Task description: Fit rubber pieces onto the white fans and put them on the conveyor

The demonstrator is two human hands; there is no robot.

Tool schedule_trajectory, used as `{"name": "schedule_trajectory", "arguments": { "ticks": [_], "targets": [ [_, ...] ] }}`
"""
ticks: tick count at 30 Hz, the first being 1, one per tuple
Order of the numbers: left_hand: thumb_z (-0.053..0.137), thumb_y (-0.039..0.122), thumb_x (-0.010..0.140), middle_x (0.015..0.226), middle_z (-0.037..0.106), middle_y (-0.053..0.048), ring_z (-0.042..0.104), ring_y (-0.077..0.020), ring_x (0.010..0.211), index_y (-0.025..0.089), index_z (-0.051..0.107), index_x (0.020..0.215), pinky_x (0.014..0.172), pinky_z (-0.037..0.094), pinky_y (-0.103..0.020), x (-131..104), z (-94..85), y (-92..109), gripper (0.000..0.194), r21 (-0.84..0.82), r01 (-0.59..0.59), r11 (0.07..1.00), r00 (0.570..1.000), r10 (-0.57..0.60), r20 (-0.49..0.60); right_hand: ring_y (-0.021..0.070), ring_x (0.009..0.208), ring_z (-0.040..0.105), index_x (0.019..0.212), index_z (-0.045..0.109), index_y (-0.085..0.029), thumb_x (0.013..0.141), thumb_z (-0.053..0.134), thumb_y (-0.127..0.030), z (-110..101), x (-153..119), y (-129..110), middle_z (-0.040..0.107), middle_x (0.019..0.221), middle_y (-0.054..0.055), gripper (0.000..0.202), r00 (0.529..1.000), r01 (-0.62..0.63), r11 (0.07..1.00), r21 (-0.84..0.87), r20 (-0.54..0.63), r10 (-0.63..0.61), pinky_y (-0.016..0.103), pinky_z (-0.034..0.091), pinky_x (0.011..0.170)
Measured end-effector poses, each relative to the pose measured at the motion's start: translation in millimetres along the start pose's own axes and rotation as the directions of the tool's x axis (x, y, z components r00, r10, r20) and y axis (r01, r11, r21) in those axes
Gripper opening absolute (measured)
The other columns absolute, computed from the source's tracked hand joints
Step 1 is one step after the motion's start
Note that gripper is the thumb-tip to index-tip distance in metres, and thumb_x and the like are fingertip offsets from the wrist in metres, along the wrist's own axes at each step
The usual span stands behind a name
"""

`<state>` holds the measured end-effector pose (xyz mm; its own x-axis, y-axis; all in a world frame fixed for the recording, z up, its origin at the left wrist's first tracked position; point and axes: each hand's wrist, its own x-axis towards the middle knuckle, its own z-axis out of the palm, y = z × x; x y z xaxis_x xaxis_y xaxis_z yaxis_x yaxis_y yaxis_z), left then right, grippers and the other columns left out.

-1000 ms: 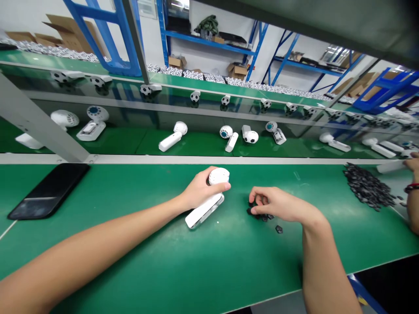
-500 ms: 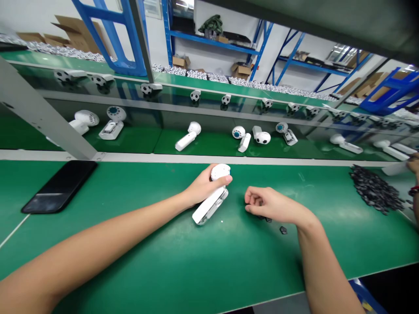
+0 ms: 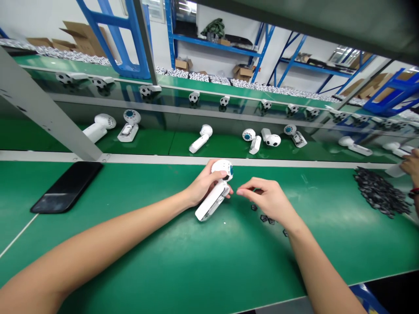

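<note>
My left hand (image 3: 203, 185) is wrapped round a white device (image 3: 212, 201) with a round head and a long flat handle. The device is tilted, its head up and its handle pointing down to the left. A black patch and a blue part show on the head. Just right of it, my right hand (image 3: 262, 196) is in a pinch, thumb and forefinger together; whatever is between the fingertips is too small to make out. Several small black pieces (image 3: 263, 218) lie on the green table (image 3: 183, 261) under and beside my right hand.
A black phone (image 3: 67, 187) lies at the left. Heaped black pieces (image 3: 379, 192) are at the right, near another person's hand (image 3: 410, 165). Behind a pale rail (image 3: 183, 160), several white devices (image 3: 201, 138) rest on a green surface. A slanted metal post (image 3: 52, 109) stands at the left.
My right hand has lifted from the small black pieces and moved left towards the device, fingers now pinched. The device has turned, showing more of its blue part and a black patch.
</note>
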<state>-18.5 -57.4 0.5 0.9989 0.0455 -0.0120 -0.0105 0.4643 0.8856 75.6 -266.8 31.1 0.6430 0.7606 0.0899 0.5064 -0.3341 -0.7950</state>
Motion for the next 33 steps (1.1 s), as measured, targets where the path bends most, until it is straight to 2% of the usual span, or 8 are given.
{"name": "schedule_trajectory", "arguments": {
  "ticks": [3,6,11,14,20,26,30,33],
  "targets": [
    [0.067,0.038,0.090,0.094,0.063,-0.001,0.073,-0.0224,0.074,0.029,0.036,0.132,0.069,0.060,-0.039,-4.6,3.4,11.5,0.053,0.162,-0.113,0.980,0.993,0.106,0.050,0.0232,0.076,0.075,0.090,0.080,-0.023,0.088,0.079,-0.048,2.3,-4.3,-10.6,0.080,0.083,0.005,0.025,0.994,-0.079,0.962,0.263,-0.047,0.094,0.036,0.063,0.070],
    [0.068,0.032,0.088,0.106,0.061,-0.004,0.069,-0.0201,0.081,0.027,0.038,0.136,0.073,0.057,-0.034,-12.1,8.0,20.9,0.057,0.483,-0.244,0.841,0.968,0.238,0.076,0.0277,0.082,0.080,0.089,0.075,-0.021,0.083,0.085,-0.050,6.0,-8.7,-20.2,0.082,0.085,0.008,0.031,0.985,-0.115,0.889,0.443,-0.062,0.159,0.040,0.067,0.074],
    [0.069,0.032,0.086,0.117,0.064,-0.008,0.065,-0.0228,0.093,0.025,0.037,0.143,0.078,0.053,-0.034,-20.5,13.9,24.3,0.067,0.793,-0.316,0.521,0.938,0.299,0.177,0.0248,0.081,0.079,0.087,0.072,-0.021,0.084,0.084,-0.050,13.8,-11.1,-26.5,0.081,0.083,0.006,0.031,0.988,-0.106,0.861,0.497,-0.042,0.146,0.036,0.068,0.073],
    [0.069,0.035,0.086,0.132,0.060,-0.012,0.064,-0.0269,0.105,0.024,0.038,0.146,0.086,0.053,-0.038,-20.8,14.5,24.8,0.068,0.847,-0.325,0.421,0.933,0.291,0.213,0.0223,0.081,0.078,0.087,0.072,-0.022,0.086,0.083,-0.049,17.7,-11.5,-28.4,0.080,0.083,0.004,0.029,0.989,-0.103,0.870,0.482,-0.045,0.141,0.034,0.066,0.076],
    [0.074,0.051,0.085,0.136,0.058,-0.013,0.062,-0.0293,0.114,0.022,0.041,0.145,0.094,0.053,-0.041,-19.8,17.4,22.6,0.074,0.838,-0.341,0.425,0.929,0.290,0.231,0.0203,0.068,0.070,0.080,0.067,-0.022,0.084,0.083,-0.052,23.5,-11.4,-29.7,0.074,0.074,0.003,0.034,0.979,-0.027,0.950,0.312,-0.183,0.088,0.030,0.055,0.058],
    [0.078,0.061,0.083,0.133,0.059,-0.013,0.062,-0.0293,0.113,0.023,0.044,0.141,0.094,0.052,-0.042,-16.8,16.5,14.1,0.077,0.834,-0.350,0.427,0.926,0.293,0.239,0.0185,0.063,0.061,0.068,0.060,-0.023,0.085,0.079,-0.054,23.3,-11.1,-25.9,0.068,0.069,0.002,0.040,0.981,-0.032,0.983,0.181,-0.183,0.065,0.032,0.051,0.060],
    [0.077,0.062,0.084,0.129,0.059,-0.013,0.064,-0.0270,0.106,0.024,0.046,0.140,0.090,0.053,-0.041,-17.3,13.4,13.0,0.075,0.841,-0.375,0.390,0.915,0.303,0.267,0.0172,0.066,0.056,0.062,0.054,-0.022,0.090,0.074,-0.045,20.4,-8.4,-21.3,0.062,0.066,0.000,0.041,0.994,0.036,0.994,0.103,-0.103,-0.026,0.030,0.046,0.063],
    [0.077,0.062,0.083,0.126,0.063,-0.010,0.066,-0.0263,0.105,0.025,0.050,0.137,0.088,0.053,-0.038,-19.0,15.3,16.8,0.070,0.838,-0.361,0.409,0.925,0.270,0.267,0.0169,0.069,0.055,0.067,0.055,-0.022,0.098,0.063,-0.045,6.6,-6.1,-17.5,0.061,0.070,0.000,0.039,0.991,0.106,0.994,0.013,0.077,-0.107,0.030,0.043,0.066]
  ]
}}
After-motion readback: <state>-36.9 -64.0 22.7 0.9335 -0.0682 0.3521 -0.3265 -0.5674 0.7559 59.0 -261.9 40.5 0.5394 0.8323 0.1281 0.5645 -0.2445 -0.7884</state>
